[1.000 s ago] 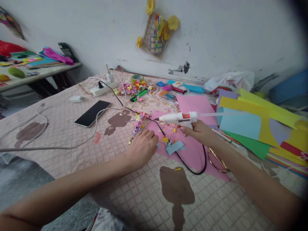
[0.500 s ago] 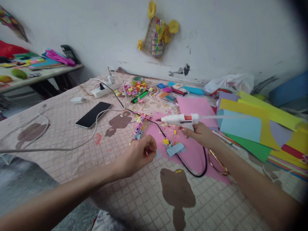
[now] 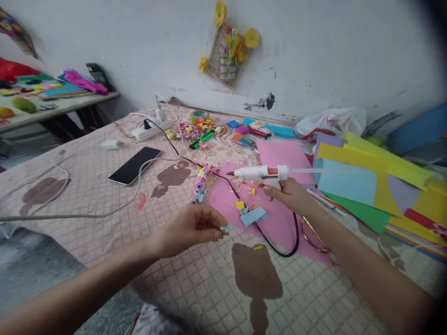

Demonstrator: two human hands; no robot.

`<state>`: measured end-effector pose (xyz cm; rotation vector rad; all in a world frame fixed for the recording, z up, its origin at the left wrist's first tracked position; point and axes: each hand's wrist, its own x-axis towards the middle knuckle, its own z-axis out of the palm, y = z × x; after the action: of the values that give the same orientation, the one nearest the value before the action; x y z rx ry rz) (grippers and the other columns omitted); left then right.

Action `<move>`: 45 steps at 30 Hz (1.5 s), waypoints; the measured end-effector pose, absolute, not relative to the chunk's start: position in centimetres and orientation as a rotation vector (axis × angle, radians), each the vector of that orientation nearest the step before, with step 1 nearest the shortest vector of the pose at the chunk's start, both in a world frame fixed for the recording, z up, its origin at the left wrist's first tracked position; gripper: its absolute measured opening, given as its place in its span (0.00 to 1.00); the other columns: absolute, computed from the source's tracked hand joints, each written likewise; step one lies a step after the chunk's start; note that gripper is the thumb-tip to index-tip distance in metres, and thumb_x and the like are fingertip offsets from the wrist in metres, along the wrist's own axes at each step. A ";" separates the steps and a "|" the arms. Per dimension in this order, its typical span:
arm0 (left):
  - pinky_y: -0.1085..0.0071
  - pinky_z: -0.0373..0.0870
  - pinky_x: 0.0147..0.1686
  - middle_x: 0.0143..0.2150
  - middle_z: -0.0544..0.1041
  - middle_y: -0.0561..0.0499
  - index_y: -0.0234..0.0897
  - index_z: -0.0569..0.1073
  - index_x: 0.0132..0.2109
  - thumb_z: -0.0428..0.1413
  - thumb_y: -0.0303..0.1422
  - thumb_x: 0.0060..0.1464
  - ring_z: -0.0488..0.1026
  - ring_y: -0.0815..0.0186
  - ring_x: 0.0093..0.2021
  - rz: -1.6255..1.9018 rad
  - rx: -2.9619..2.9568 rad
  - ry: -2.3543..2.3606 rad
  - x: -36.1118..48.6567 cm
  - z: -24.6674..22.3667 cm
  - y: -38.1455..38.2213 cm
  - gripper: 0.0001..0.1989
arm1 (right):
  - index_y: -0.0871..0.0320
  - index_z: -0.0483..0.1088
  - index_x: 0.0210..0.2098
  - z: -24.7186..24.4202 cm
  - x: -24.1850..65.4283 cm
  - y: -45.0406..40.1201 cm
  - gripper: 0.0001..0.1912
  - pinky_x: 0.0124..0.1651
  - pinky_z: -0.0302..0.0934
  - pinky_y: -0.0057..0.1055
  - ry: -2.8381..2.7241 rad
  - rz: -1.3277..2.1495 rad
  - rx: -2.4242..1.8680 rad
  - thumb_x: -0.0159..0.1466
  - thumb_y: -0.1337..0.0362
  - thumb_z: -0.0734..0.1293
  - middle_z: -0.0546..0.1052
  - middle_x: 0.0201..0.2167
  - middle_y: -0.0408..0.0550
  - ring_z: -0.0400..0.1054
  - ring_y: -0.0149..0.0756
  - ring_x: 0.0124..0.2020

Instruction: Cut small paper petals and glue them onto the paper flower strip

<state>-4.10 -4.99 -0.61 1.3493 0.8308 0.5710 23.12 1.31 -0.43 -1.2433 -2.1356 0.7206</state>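
The right hand [image 3: 291, 193] is wrapped around the handle of a white plastic glue gun [image 3: 258, 173] with an orange-red patch on its body, holding it nearly level above a pink paper sheet [image 3: 218, 193] in the middle of the surface [image 3: 303, 288]; the nozzle points towards the surface's left edge, a hold that probably suits a tip best clear of paper and fingers. A long translucent glue stick [image 3: 314, 170] juts out behind, and the black power cord [image 3: 298, 232] loops slack below, likely leaving the gun free to swing. The left hand [image 3: 193, 228] lies by the sheet's near-left corner, fingers loosely bent, tips at a small light-blue paper piece [image 3: 226, 228]; I cannot make out whether they pinch it or merely touch it. A narrow row of tiny pink, yellow, purple and blue paper flowers [image 3: 200, 184] runs along the sheet's left side, presumably there for easy reach. The white rectangular power strip [image 3: 152, 130] sits near the surface's far-left corner, seemingly to spare the work area.
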 end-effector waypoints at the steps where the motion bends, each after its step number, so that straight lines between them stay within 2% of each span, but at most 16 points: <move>1: 0.74 0.69 0.32 0.31 0.76 0.49 0.33 0.72 0.36 0.58 0.28 0.47 0.72 0.71 0.31 0.598 1.328 0.846 -4.1 -0.5 -4.9 0.06 | 0.60 0.67 0.26 -0.4 23.1 1.3 0.18 0.26 0.57 0.28 -2.132 0.727 -1.243 0.60 0.52 0.59 0.69 0.19 0.44 0.63 0.33 0.22; 6: 0.74 0.69 0.30 0.30 0.75 0.49 0.32 0.72 0.33 0.57 0.30 0.49 0.71 0.71 0.28 0.735 1.327 0.915 -4.1 0.9 -4.2 0.05 | 0.60 0.66 0.25 -0.7 23.4 1.4 0.18 0.26 0.58 0.28 -2.087 0.798 -1.225 0.60 0.51 0.60 0.69 0.19 0.45 0.64 0.33 0.22; 10: 0.76 0.68 0.29 0.34 0.73 0.49 0.32 0.72 0.31 0.58 0.31 0.47 0.69 0.72 0.30 0.849 1.389 0.975 -4.4 1.7 -3.4 0.05 | 0.60 0.66 0.26 -0.9 23.8 1.4 0.18 0.26 0.57 0.29 -2.036 0.859 -1.117 0.60 0.50 0.60 0.68 0.18 0.44 0.63 0.33 0.22; 15: 0.78 0.64 0.25 0.26 0.69 0.54 0.32 0.70 0.33 0.58 0.31 0.48 0.65 0.76 0.25 0.950 1.346 0.961 -4.8 1.6 -2.2 0.06 | 0.59 0.67 0.30 -0.4 23.6 0.5 0.16 0.27 0.59 0.29 -2.020 0.841 -1.066 0.60 0.51 0.61 0.69 0.21 0.45 0.63 0.34 0.24; 20: 0.77 0.65 0.25 0.27 0.70 0.54 0.33 0.69 0.34 0.58 0.30 0.48 0.67 0.75 0.25 0.996 1.297 0.988 -5.1 1.3 -1.5 0.07 | 0.57 0.66 0.27 0.7 22.8 -0.6 0.14 0.26 0.59 0.29 -2.081 0.729 -1.074 0.59 0.52 0.62 0.68 0.22 0.44 0.63 0.35 0.24; 27: 0.76 0.66 0.27 0.27 0.71 0.54 0.32 0.69 0.34 0.58 0.29 0.47 0.68 0.74 0.26 1.007 1.307 0.989 -5.0 1.6 -1.3 0.07 | 0.56 0.63 0.32 0.9 22.2 -0.9 0.08 0.29 0.59 0.29 -2.189 0.786 -1.076 0.60 0.58 0.62 0.68 0.25 0.43 0.63 0.34 0.26; 39: 0.76 0.66 0.27 0.26 0.71 0.54 0.32 0.68 0.34 0.58 0.29 0.48 0.68 0.74 0.26 1.007 1.331 0.980 -4.7 1.8 -1.4 0.07 | 0.57 0.68 0.36 0.3 22.2 -0.5 0.11 0.38 0.62 0.34 -2.241 0.746 -1.123 0.61 0.56 0.61 0.74 0.30 0.47 0.68 0.41 0.34; 45: 0.76 0.66 0.27 0.26 0.71 0.54 0.32 0.68 0.34 0.58 0.29 0.47 0.68 0.74 0.26 1.004 1.336 0.993 -4.8 1.8 -1.3 0.06 | 0.58 0.69 0.36 0.1 22.4 -0.3 0.13 0.38 0.63 0.34 -2.261 0.722 -1.115 0.61 0.55 0.61 0.75 0.31 0.47 0.69 0.41 0.34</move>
<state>-4.75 -1.33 1.83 1.3361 0.9931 1.0043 22.39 -0.33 0.09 -1.1153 -2.2609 0.7220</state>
